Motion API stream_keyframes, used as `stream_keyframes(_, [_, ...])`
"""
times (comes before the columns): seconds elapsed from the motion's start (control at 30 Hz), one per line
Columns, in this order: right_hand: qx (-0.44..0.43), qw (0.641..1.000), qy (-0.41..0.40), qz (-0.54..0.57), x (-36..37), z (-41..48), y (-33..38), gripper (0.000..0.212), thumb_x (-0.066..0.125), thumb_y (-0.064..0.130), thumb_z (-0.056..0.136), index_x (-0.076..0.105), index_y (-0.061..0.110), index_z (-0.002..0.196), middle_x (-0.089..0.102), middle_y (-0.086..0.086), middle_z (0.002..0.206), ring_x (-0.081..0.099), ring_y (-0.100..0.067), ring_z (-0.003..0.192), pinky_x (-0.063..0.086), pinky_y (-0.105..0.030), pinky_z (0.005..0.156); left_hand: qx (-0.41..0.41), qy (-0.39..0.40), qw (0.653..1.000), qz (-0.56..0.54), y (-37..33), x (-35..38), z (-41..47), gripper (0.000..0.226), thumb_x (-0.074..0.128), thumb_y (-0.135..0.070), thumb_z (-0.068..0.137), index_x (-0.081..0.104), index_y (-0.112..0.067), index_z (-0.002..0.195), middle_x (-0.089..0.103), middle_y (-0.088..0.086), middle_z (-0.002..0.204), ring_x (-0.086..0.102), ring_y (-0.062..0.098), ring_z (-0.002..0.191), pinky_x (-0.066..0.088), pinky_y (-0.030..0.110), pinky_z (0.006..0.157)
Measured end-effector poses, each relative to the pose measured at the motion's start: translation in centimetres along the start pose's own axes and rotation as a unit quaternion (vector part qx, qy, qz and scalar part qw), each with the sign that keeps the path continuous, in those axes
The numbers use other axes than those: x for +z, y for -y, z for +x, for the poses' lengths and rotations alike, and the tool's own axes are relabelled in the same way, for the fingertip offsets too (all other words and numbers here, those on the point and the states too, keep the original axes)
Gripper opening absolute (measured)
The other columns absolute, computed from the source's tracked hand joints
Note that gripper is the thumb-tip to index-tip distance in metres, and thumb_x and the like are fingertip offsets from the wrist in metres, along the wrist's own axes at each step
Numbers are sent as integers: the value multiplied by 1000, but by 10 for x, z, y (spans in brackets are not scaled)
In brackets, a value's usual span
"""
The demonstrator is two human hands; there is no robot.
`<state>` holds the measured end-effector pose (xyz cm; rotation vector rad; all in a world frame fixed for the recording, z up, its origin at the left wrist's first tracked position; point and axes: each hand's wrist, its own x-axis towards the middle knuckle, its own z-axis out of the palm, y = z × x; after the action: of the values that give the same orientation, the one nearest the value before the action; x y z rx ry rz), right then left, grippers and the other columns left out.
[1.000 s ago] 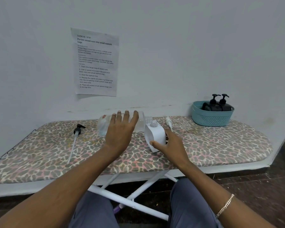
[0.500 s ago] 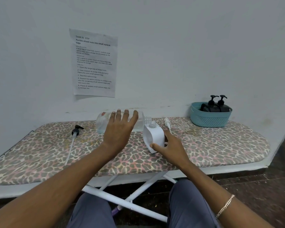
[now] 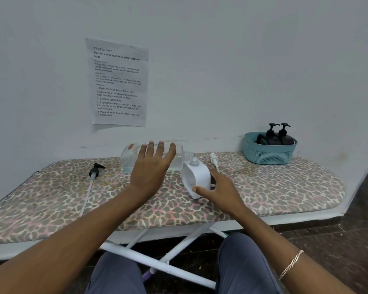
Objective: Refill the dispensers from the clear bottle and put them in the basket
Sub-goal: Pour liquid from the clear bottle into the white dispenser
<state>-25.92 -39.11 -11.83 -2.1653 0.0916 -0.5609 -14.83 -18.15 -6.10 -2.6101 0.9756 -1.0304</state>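
Note:
A large clear bottle [image 3: 128, 160] lies tipped on its side over the ironing board, a little bluish liquid low inside it. Its open neck sits right above the open mouth of the white dispenser [image 3: 194, 177]. My left hand [image 3: 151, 166] wraps over the bottle's middle, fingers reaching over the top. My right hand [image 3: 219, 192] holds the white dispenser, thumb on its front and fingers behind. The dispenser's white pump [image 3: 214, 158] lies on the board just behind my right hand. Two black pump dispensers [image 3: 283, 136] stand in the teal basket [image 3: 268, 153] at the far right.
A black pump head with a long tube [image 3: 94, 172] lies on the left of the leopard-print ironing board [image 3: 274, 187]. A printed sheet [image 3: 119, 81] hangs on the wall behind. The wall runs along the board's far edge.

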Motion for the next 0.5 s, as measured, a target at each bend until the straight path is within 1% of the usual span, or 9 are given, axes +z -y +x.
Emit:
stream_keyframes(0.1, [-3, 1000, 4, 5, -1, 0, -2, 69, 82, 41, 86, 53, 26, 147, 66, 10, 132, 63, -9, 114, 56, -29, 94, 4, -5, 1000, 1, 1, 0, 0, 79, 65, 17, 76, 40, -10, 146, 61, 31, 136, 59, 55, 124, 47, 64, 106])
stream_keyframes(0.17, [-5, 1000, 7, 4, -1, 1, -2, 70, 81, 41, 86, 53, 27, 148, 66, 11, 133, 63, -9, 115, 56, -32, 95, 7, -7, 1000, 2, 1, 0, 1, 79, 64, 17, 76, 40, -10, 146, 61, 31, 136, 59, 55, 124, 47, 64, 106])
stream_keyframes(0.3, [-8, 1000, 8, 5, -2, 2, -4, 71, 81, 43, 85, 53, 29, 149, 65, 12, 135, 63, -8, 116, 55, -29, 94, 14, -9, 1000, 7, 2, -1, 2, 78, 65, 16, 76, 42, -9, 146, 61, 31, 136, 58, 55, 124, 48, 64, 106])
stream_keyframes(0.43, [-7, 1000, 10, 9, -2, 2, -5, 72, 82, 45, 84, 52, 31, 149, 65, 14, 134, 63, -7, 116, 56, -31, 95, 22, -11, 1000, 14, 4, -2, 3, 77, 67, 15, 77, 43, -8, 146, 60, 32, 136, 59, 55, 124, 48, 64, 105])
stream_keyframes(0.5, [-8, 1000, 10, 8, -2, 2, -5, 72, 82, 44, 85, 53, 31, 149, 64, 15, 133, 62, -7, 115, 55, -29, 95, 25, -11, 999, 18, 5, -2, 3, 77, 67, 14, 77, 43, -8, 147, 60, 32, 137, 58, 56, 125, 47, 64, 106])
